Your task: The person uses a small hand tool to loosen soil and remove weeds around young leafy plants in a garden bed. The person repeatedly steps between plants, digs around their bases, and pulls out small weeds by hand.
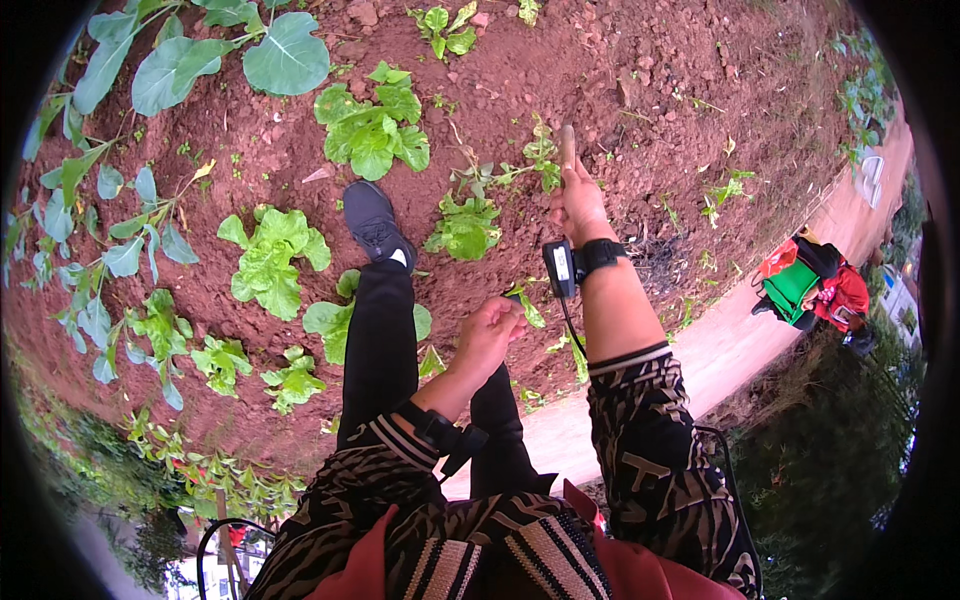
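Note:
In my right hand (pixel 581 199) is a tool with a short wooden-looking handle (pixel 568 146), its far end low over the reddish soil; its kind cannot be told. A leafy green plant with spotted leaves (pixel 541 154) lies just left of that hand. My left hand (pixel 491 326) is in front of my body with its fingers curled together, and a small green leaf (pixel 530 307) shows at the fingertips. A lettuce plant with pale spots (pixel 469 227) grows beyond my left hand. Both wrists wear black straps with small devices.
Lettuces (pixel 373 124) and blue-green brassica plants (pixel 285 52) grow at the left. My dark shoe (pixel 373 217) stands between lettuces. A pale path (pixel 727 367) curves along the right, where a person in red (pixel 840 296) is beside a green item (pixel 791 289).

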Tool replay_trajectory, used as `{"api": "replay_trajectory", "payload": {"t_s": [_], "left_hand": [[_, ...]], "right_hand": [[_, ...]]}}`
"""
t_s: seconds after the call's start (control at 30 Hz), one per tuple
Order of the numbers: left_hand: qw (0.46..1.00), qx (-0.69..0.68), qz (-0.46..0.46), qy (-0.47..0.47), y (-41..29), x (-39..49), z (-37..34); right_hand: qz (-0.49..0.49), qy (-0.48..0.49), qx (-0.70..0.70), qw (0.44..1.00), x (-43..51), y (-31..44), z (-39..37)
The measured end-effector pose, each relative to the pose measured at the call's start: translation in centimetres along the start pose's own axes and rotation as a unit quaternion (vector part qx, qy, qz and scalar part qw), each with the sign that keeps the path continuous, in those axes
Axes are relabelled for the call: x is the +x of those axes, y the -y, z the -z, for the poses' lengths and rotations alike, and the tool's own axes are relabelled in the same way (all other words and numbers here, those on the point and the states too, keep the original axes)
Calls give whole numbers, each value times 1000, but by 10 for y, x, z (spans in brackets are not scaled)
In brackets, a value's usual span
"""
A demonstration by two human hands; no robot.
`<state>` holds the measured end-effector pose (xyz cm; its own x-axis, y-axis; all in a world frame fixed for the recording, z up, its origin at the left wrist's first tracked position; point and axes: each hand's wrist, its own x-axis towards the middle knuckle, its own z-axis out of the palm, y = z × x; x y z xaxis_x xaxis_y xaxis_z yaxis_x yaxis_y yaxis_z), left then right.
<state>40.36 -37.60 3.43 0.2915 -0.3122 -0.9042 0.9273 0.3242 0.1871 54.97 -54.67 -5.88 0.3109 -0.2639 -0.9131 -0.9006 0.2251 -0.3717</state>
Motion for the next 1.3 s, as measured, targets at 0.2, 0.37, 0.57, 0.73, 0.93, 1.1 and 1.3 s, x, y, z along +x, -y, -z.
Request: {"api": "replay_trajectory", "payload": {"t_s": [0.2, 0.37, 0.57, 0.73, 0.93, 1.1, 1.3], "left_hand": [[1000, -2, -6, 0, 3, 2, -2], [1000, 8, 0, 7, 5, 3, -2], [1000, 19, 12, 13, 6, 3, -4], [1000, 25, 9, 7, 8, 3, -4], [999, 42, -5, 5, 10, 5, -4], [1000, 22, -4, 2, 14, 6, -4], [1000, 7, -5, 21, 17, 2, 0]], "right_hand": [[7, 33, -25, 999, -1, -15, -16], [-46, -21, -19, 999, 6, -35, -12], [82, -38, -119, 989, 17, -16, 5], [-98, 2, 25, 995, 31, 7, 24], [4, -31, -33, 999, 21, -7, 35], [108, -45, -138, 983, 31, -12, 14], [-37, -13, -68, 997, 41, -5, 24]]}}
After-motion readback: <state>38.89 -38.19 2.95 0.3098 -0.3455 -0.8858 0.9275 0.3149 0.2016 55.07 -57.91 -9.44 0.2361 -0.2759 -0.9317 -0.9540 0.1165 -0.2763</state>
